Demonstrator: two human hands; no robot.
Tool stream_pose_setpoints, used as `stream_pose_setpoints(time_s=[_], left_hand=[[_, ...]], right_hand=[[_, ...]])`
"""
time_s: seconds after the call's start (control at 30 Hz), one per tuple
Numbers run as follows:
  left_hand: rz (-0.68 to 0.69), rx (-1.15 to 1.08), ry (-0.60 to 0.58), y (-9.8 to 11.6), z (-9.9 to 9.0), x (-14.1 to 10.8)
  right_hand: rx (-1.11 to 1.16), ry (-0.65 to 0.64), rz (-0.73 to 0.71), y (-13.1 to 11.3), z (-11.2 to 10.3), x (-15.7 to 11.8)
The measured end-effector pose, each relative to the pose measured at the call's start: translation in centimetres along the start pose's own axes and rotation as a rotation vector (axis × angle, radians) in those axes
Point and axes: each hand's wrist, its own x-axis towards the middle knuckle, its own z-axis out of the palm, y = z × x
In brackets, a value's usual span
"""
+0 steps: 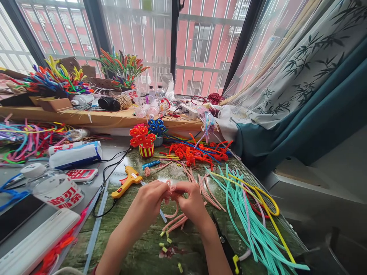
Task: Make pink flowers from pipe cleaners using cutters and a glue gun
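Both hands meet near the middle of the table, fingertips close together. My left hand (155, 193) pinches one side of a pink pipe cleaner (172, 188) that is bent into small loops. On the other side my right hand (187, 194) pinches the same piece. A pink tail (174, 210) curves down below the fingers. More pink pipe cleaners (205, 187) lie beyond and right of my right hand. Left of my left hand rests a yellow glue gun (127, 182). Short yellow-green pieces (164, 249) are scattered below the hands. The fingers partly hide the held piece.
Black pliers or scissors (225, 240) lie beside my right forearm. Turquoise pipe cleaners (246, 214) spread at the right. Red flowers in a striped pot (146, 151) and red pipe cleaners (192, 152) stand or lie behind. A plastic bottle (54, 187) is at the left.
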Motion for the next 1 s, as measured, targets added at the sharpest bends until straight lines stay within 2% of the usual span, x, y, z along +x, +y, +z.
stream_pose_setpoints(time_s=[0.2, 0.33, 0.67, 1.0], left_hand=[[-0.038, 0.003, 0.036, 0.07, -0.65, 0.24], [-0.031, -0.043, 0.013, 0.07, -0.51, 0.3], [0.035, 0.024, 0.027, 0.21, -0.32, 0.42], [0.021, 0.007, -0.015, 0.12, -0.14, 0.42]], right_hand=[[0.104, -0.005, 0.054, -0.07, -0.33, 0.18], [0.151, -0.016, 0.07, -0.11, -0.33, 0.14], [0.148, -0.03, 0.069, -0.43, -0.02, -0.02], [0.163, -0.053, 0.047, -0.63, -0.08, 0.02]])
